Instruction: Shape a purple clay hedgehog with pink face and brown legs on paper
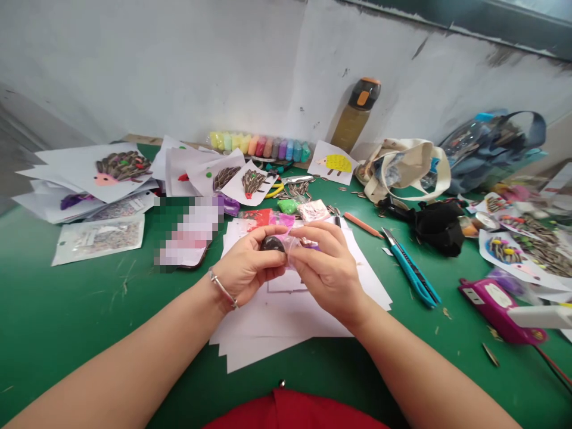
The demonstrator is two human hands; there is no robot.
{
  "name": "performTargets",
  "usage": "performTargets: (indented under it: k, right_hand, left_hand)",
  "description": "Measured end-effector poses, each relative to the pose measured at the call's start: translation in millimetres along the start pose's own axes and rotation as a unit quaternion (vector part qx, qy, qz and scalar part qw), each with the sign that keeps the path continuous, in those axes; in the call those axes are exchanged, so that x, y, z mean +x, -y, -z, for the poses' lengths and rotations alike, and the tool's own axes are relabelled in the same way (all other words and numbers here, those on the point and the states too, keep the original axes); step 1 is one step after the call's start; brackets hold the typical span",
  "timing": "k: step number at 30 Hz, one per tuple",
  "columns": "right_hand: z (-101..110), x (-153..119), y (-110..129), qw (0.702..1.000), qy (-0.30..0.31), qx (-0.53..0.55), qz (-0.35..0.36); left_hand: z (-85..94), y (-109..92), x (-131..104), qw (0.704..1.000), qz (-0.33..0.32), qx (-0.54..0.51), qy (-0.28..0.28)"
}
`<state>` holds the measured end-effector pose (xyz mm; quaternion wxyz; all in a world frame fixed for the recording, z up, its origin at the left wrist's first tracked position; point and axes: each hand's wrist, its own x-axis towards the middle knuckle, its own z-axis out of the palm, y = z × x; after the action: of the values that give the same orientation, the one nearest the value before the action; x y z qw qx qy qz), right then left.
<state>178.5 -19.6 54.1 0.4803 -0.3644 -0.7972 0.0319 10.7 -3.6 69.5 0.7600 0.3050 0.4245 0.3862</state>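
Observation:
My left hand (245,267), with a bracelet at the wrist, is closed round a black clay-like lump (271,243), its thumb pressed along the lower side. Thin clear plastic wrapping (292,251) runs from the lump to my right hand (328,271), whose thumb and forefinger pinch it. Both hands are held over a stack of white paper sheets (263,322). Just beyond the fingers lie a pink-purple packet (282,220) and a green lump (288,206), partly covered by wrapping. Whether the black lump is fully inside the plastic I cannot tell.
A blue utility knife (411,268) and an orange pencil (363,225) lie right of the paper, a phone (190,235) left. Seed-covered hedgehog pictures (120,167), a row of coloured clay packs (263,147), a bottle (357,113) and a magenta glue-gun-like device (498,310) stand around.

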Motion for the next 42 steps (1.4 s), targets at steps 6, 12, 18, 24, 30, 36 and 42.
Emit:
performTargets:
  k: [6,12,18,24,30,36,42]
  right_hand:
    - [3.5,2.2,-1.0,0.999,0.031,0.011,-0.003]
    - [1.6,1.8,3.1,0.998,-0.023,-0.044,0.035]
    - [0.3,-2.0,3.8,0.999,-0.021,0.012,-0.039]
    - [-1.4,-3.4,-4.3,0.894,0.003,0.285,-0.344]
    - [-5.0,-1.9,-10.2,0.785,-0.020,0.444,-0.432]
    - [-4.9,-0.6,-8.4,0.772,-0.023,0.444,-0.453]
    - [-2.8,-1.1,-12.7,0.756,-0.027,0.443,-0.481]
  left_hand:
    - [-0.4,-0.1,-0.2,1.000,-0.001,-0.006,-0.008]
    - [-2.0,-0.7,-1.3,0.999,0.004,-0.035,-0.013]
    - [-1.9,-2.1,-1.3,0.997,0.022,-0.070,-0.021]
    - [3.6,-3.3,1.1,0.994,0.005,-0.102,-0.026]
    - [6.3,-6.3,2.1,0.993,-0.005,-0.108,-0.043]
    - [6.4,-4.2,3.9,0.995,-0.012,-0.091,-0.043]
    - [14.0,-10.8,7.1,0.992,-0.058,-0.084,-0.081]
